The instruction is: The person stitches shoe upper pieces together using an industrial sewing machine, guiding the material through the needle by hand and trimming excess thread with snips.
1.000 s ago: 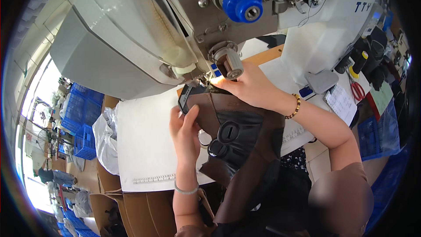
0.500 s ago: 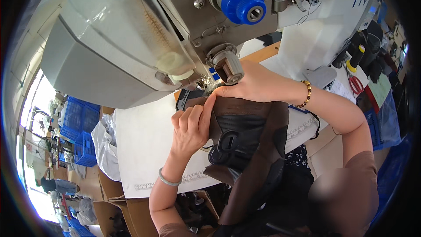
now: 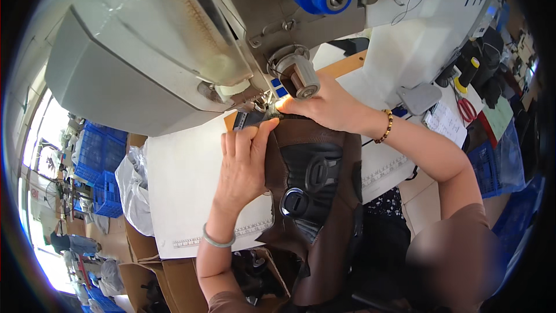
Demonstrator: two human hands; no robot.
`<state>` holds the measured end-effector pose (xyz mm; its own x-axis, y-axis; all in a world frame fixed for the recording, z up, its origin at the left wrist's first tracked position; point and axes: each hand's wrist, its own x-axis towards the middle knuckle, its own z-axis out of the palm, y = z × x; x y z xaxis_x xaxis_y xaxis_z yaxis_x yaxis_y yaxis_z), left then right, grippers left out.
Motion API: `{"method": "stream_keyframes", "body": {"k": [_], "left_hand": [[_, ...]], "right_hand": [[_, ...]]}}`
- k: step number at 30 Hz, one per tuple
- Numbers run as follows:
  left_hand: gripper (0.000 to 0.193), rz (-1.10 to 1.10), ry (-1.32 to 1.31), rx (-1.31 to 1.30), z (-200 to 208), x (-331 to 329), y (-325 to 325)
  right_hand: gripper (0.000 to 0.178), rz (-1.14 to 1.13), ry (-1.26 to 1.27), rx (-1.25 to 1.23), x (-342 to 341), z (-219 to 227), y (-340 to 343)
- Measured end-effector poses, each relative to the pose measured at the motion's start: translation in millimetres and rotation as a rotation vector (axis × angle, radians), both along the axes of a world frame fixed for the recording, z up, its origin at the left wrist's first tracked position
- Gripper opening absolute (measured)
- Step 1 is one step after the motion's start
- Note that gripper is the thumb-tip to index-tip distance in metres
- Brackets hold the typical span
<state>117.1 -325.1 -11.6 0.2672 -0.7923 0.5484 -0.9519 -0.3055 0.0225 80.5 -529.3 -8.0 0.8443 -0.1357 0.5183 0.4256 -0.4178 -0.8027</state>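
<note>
A brown leather piece [image 3: 298, 130] with black padded panels and two black oval fittings hangs over the table's near edge, toward my lap. Its upper edge lies under the needle area of a large grey-white sewing machine [image 3: 145, 29]. My left hand [image 3: 240, 165] pinches the leather's upper left edge between thumb and bent fingers. My right hand [image 3: 333, 104] is on the upper edge, its thumb pointing at the needle area; its other fingers are partly hidden behind a metal cylindrical machine part [image 3: 302, 84]. The needle itself cannot be made out.
The white tabletop [image 3: 191, 185] carries a printed ruler strip along its near edge. Red-handled scissors [image 3: 465, 109], papers and thread spools lie at right. Cardboard boxes [image 3: 174, 284] stand below the table, and blue crates [image 3: 101, 153] and a white plastic bag [image 3: 134, 191] at left.
The leather piece has turned and flattened, so both oval fittings show more fully. Both hands have shifted slightly left with it, the left thumb bending. The whole view has shifted a little too.
</note>
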Motion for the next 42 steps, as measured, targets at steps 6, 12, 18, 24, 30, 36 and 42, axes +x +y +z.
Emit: {"method": "stream_keyframes", "body": {"k": [6, 12, 18, 24, 30, 36, 42], "left_hand": [[0.053, 0.093, -0.119, -0.118, -9, -11, -4], [0.057, 0.167, -0.136, -0.067, -14, -15, -4], [0.059, 0.166, -0.151, -0.135, -19, -13, -8], [0.058, 0.191, -0.133, -0.136, -19, -15, -9], [0.049, 0.264, -0.214, -0.002, -9, -27, -7], [0.018, 0.270, 0.959, -0.874, -28, -35, 2], [0.030, 0.081, 1.733, -0.947, -4, -20, -13]], "right_hand": [[0.031, 0.094, 0.025, -0.019, 5, 3, -8], [0.034, 0.109, -0.011, -0.020, 3, 6, -6], [0.036, 0.145, 0.045, -0.037, 5, 6, -13], [0.036, 0.178, 0.012, -0.027, 8, 4, -15], [0.036, 0.185, 0.059, -0.015, 2, 16, -14], [0.045, 0.210, 0.172, -0.180, 4, 21, -19], [0.043, 0.199, 0.121, -0.126, 7, 10, -13]]}}
